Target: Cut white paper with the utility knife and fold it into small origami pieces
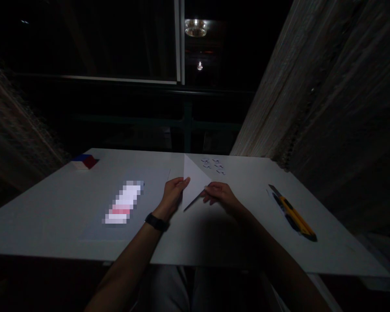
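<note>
Left hand (173,191) and right hand (222,194) both pinch the white paper (193,178), triangle shape made; any folds left unclear in this dim light.

I count 2 hands, i.e. 1 L hand (175,190) & 1 R hand (221,193), w/ 1 wristwatch (156,222) betw. them & 1 paper triangle (193,180). 1 white tbl (32,216) w/ 1 blurred lit rect. (125,201), 1 blue-red-white block (84,161), 1 yellow-blk cutter knife (294,212), approx. 5 dk. marks (219,166), too dim to ID. Around me: 2 curtains (266,86), 1 per side; 2 lights, i.e. 1 lrg. lamp (195,28), 1 sm. bulb (199,66).
</note>
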### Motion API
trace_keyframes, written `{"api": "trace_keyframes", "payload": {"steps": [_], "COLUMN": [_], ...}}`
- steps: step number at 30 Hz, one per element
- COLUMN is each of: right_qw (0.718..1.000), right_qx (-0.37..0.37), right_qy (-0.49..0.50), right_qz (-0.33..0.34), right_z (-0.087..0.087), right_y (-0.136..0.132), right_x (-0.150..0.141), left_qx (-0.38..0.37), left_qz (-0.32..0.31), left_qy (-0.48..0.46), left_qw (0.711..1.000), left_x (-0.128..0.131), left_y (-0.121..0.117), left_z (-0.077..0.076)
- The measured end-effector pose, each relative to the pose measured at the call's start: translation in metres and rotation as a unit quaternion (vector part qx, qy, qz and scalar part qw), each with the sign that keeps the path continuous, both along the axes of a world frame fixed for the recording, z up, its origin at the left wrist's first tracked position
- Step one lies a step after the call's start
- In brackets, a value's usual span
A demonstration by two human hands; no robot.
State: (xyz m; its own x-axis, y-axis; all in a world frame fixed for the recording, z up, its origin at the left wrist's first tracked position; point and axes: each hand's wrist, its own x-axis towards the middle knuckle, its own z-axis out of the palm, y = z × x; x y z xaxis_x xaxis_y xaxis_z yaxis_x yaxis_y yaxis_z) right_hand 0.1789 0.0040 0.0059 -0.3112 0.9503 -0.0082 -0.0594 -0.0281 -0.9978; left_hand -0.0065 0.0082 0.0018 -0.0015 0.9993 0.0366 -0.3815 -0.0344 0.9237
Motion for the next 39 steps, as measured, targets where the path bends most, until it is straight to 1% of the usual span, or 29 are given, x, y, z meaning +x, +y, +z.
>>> {"api": "trace_keyframes", "payload": {"steps": [3, 4, 6, 8, 10, 14, 15, 17, 19, 22, 24, 28, 33, 36, 39], "right_qw": [0.999, 0.999, 0.999, 0.996, 0.992, 0.992, 0.991, 0.989, 0.983, 0.975, 0.973, 0.974, 0.973, 0.976, 0.988], "right_qx": [0.004, 0.008, 0.015, 0.017, 0.019, 0.039, 0.045, 0.064, 0.102, 0.157, 0.163, 0.135, 0.105, 0.111, 0.093], "right_qy": [-0.026, -0.033, -0.049, -0.062, -0.050, 0.032, 0.033, 0.002, -0.034, -0.071, -0.091, -0.118, -0.153, -0.135, -0.088], "right_qz": [-0.034, -0.034, 0.004, 0.068, 0.110, 0.116, 0.120, 0.136, 0.147, 0.143, 0.135, 0.137, 0.139, 0.127, 0.087], "right_z": [-0.004, -0.004, -0.004, 0.000, 0.005, 0.011, 0.010, 0.008, 0.005, 0.004, 0.005, 0.008, 0.014, 0.015, 0.012], "right_y": [-0.001, -0.001, -0.001, 0.000, 0.000, 0.000, 0.000, -0.001, -0.002, -0.003, -0.003, -0.002, -0.001, 0.000, 0.002], "right_x": [-0.005, -0.005, -0.001, 0.005, 0.012, 0.019, 0.019, 0.016, 0.012, 0.007, 0.007, 0.014, 0.022, 0.024, 0.024], "left_qx": [-0.009, -0.012, -0.012, -0.010, -0.016, -0.055, -0.062, -0.072, -0.076, -0.074, -0.075, -0.085, -0.099, -0.101, -0.095], "left_qz": [-0.040, -0.048, -0.045, -0.023, -0.002, 0.015, 0.012, -0.004, -0.021, -0.035, -0.029, 0.004, 0.017, 0.015, 0.013], "left_qy": [0.004, 0.005, 0.003, -0.009, -0.025, -0.029, -0.026, -0.017, -0.006, -0.004, -0.007, -0.004, -0.008, -0.008, -0.012], "left_qw": [0.999, 0.999, 0.999, 1.000, 1.000, 0.998, 0.998, 0.997, 0.997, 0.997, 0.997, 0.996, 0.995, 0.995, 0.995], "left_x": [0.002, 0.002, 0.002, 0.000, -0.002, -0.004, -0.004, -0.003, -0.002, 0.000, 0.000, -0.002, -0.003, -0.002, -0.002], "left_y": [-0.003, -0.003, -0.004, -0.003, -0.002, -0.001, -0.001, -0.001, -0.001, -0.002, -0.002, -0.002, -0.002, -0.002, -0.002], "left_z": [0.003, 0.004, 0.004, 0.004, 0.004, 0.003, 0.003, 0.003, 0.002, 0.002, 0.003, 0.006, 0.009, 0.010, 0.010]}}
